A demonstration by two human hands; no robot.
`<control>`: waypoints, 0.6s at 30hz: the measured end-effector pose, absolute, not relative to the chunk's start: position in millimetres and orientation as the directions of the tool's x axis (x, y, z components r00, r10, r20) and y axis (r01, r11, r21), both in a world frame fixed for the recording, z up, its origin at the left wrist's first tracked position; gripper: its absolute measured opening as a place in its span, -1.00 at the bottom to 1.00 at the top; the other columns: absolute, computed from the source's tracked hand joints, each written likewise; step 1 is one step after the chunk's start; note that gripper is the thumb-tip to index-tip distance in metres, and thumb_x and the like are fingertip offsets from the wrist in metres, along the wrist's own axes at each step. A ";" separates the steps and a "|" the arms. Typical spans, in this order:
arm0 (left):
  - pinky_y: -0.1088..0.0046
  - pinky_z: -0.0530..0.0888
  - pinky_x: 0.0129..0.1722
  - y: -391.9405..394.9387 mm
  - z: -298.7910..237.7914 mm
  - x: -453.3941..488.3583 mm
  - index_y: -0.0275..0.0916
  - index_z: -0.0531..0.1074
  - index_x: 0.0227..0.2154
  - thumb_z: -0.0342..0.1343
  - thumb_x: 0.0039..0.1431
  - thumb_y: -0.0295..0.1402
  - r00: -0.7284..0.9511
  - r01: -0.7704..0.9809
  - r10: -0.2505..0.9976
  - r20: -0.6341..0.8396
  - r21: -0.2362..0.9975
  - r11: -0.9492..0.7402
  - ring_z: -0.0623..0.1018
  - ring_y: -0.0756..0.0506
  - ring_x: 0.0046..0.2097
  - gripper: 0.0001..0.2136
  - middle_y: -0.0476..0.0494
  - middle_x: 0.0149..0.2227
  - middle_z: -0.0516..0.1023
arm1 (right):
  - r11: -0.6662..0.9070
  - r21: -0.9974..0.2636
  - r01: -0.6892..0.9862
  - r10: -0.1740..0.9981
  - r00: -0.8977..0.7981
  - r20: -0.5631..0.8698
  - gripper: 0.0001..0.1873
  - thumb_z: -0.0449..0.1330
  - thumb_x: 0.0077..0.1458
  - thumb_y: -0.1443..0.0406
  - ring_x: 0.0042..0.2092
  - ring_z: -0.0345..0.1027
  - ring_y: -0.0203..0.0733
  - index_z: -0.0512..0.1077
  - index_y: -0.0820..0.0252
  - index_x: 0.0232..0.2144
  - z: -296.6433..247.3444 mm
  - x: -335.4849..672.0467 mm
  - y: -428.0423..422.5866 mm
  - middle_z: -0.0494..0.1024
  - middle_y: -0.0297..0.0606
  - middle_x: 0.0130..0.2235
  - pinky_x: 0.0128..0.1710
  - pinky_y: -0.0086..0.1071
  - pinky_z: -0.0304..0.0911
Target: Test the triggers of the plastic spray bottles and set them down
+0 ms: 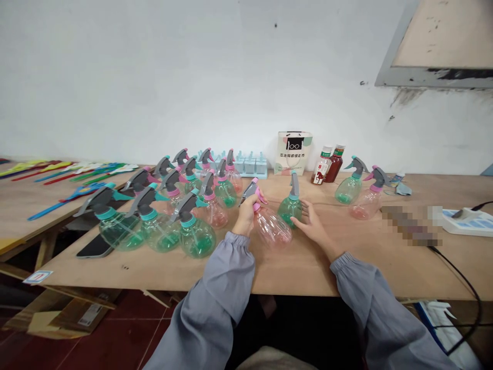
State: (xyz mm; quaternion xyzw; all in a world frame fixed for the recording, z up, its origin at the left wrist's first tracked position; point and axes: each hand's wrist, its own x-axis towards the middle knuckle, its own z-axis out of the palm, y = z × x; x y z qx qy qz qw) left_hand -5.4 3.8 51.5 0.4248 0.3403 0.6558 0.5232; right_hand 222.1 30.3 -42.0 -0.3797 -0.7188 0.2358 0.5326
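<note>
My left hand (248, 209) is closed round the neck and trigger head of a pink spray bottle (272, 227), which tilts with its clear pink body towards the lower right. To its right stands a green spray bottle (288, 207) with a grey and teal head. Beside that bottle's right side, my right hand (311, 222) has its thumb and fingers spread apart; whether it touches the bottle I cannot tell. On the left, several more green spray bottles (198, 239) and pink spray bottles (216, 211) stand grouped upright.
Another green bottle (347, 190) and pink bottle (365, 205) stand to the right. Behind are a paper bag (295, 159), two drink bottles (333, 167) and pale blue moulds (250, 167). A phone (95, 246) lies left; a power strip (466, 222) and cable (462, 275) lie right.
</note>
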 end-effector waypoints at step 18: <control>0.34 0.46 -0.05 4.1 49.1 -7.7 -0.15 0.49 -0.53 0.13 -0.14 -0.38 -0.060 -0.169 0.893 0.446 0.877 -0.450 0.57 -0.13 -0.19 -0.93 -0.06 -0.38 0.57 | 0.584 -0.765 0.271 0.810 -0.147 0.567 -0.27 0.35 0.10 -0.04 0.26 0.37 0.10 0.20 0.02 0.20 -42.9 223.0 30.7 0.40 -0.01 0.25 0.29 0.10 0.30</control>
